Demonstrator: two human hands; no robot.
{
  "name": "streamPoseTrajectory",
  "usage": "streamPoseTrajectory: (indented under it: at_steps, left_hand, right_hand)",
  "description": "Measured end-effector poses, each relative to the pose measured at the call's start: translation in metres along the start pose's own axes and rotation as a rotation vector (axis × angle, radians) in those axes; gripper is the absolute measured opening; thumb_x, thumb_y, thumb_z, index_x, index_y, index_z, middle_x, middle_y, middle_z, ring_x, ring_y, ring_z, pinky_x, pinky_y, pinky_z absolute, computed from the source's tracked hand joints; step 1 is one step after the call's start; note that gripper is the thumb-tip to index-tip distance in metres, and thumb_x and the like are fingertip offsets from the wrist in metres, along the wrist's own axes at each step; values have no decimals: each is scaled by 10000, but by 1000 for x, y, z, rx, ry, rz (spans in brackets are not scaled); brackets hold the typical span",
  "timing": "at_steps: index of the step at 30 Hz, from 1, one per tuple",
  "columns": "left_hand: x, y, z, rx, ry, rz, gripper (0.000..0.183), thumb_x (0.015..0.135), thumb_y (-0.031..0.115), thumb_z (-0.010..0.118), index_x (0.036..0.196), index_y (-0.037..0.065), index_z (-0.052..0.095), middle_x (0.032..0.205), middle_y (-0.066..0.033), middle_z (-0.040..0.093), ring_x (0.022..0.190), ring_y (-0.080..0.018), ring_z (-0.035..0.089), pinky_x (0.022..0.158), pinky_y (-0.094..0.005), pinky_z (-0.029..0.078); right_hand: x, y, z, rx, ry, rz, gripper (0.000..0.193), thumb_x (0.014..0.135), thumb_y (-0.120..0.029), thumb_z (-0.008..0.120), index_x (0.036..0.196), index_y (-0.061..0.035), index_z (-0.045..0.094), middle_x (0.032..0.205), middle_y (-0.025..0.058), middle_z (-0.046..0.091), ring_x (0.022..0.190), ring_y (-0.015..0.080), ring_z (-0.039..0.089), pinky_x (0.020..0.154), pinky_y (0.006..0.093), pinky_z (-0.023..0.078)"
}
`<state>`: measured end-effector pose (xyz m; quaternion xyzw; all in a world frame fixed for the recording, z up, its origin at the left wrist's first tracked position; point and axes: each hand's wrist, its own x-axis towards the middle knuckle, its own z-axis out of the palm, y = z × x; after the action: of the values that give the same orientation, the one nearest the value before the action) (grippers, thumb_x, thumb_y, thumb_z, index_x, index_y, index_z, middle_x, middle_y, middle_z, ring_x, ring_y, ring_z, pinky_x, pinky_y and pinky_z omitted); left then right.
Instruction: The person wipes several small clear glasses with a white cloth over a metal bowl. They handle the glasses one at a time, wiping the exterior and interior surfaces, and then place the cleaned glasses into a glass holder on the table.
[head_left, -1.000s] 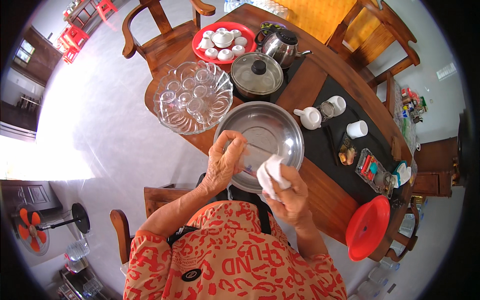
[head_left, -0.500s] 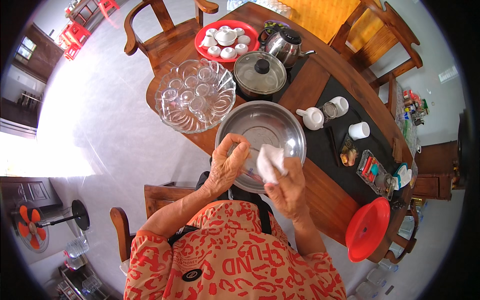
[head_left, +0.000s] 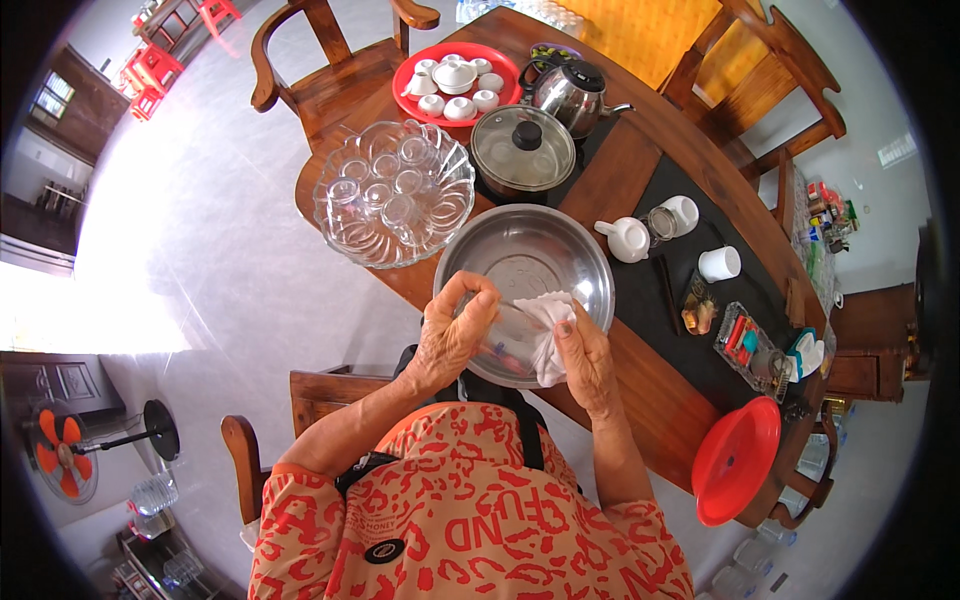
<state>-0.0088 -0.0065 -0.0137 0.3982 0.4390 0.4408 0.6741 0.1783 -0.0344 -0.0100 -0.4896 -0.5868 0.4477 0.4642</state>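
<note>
- The wooden table (head_left: 640, 165) is long, with a curved edge.
- On it stand a steel basin (head_left: 540, 260), a glass bowl (head_left: 345, 225) with small glasses, a red tray (head_left: 412, 75) with white cups, a lidded pot (head_left: 522, 150) and a kettle (head_left: 572, 92).
- A black mat (head_left: 655, 315) carries white cups.
- A red plastic lid (head_left: 735, 472) lies at the near end.

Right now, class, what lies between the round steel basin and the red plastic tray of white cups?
In the head view, a lidded steel pot sits between the steel basin and the red tray.
</note>
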Motion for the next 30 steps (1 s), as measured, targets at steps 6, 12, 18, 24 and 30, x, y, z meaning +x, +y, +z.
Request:
streamPoseTrajectory:
  at_steps: [6,12,18,24,30]
  left_hand:
    - [3,-2,4,104,3,53,255,941,333,540,966,79,539,733,4,549,524,-15,402,451,-182,335]
    - [2,5,-3,156,-90,60,240,942,318,548,942,79,528,760,24,520,631,-33,431,496,-197,381]
    - [6,8,-2,-62,-28,-19,264,953,358,510,947,96,540,736,19,513,557,-35,402,449,-203,351]
    - [8,5,6,-193,36,-76,273,957,376,485,957,105,522,730,-23,551,456,-44,334,407,-195,294]
    - [12,0,17,-302,139,-43,252,971,376,450,979,129,502,754,-38,566,455,-51,349,408,-187,295]
  right_hand:
    - [0,-20,5,-587,81,-373,270,893,-201,601,1022,37,603,977,152,564,762,256,556,654,327,490]
    - [9,-19,-4,-264,-158,-204,320,939,-226,540,1055,69,587,980,183,574,782,299,592,668,347,491]
    - [-1,-5,-4,73,-176,17,393,981,-282,475,1162,65,511,896,136,594,721,179,574,636,283,470]
    - [-12,-4,11,71,-58,100,400,987,-313,454,1163,42,501,826,74,589,698,118,541,615,246,452]
    - [-27,-4,26,189,2,267,373,996,-311,422,1112,28,524,864,88,587,727,141,540,646,272,445]
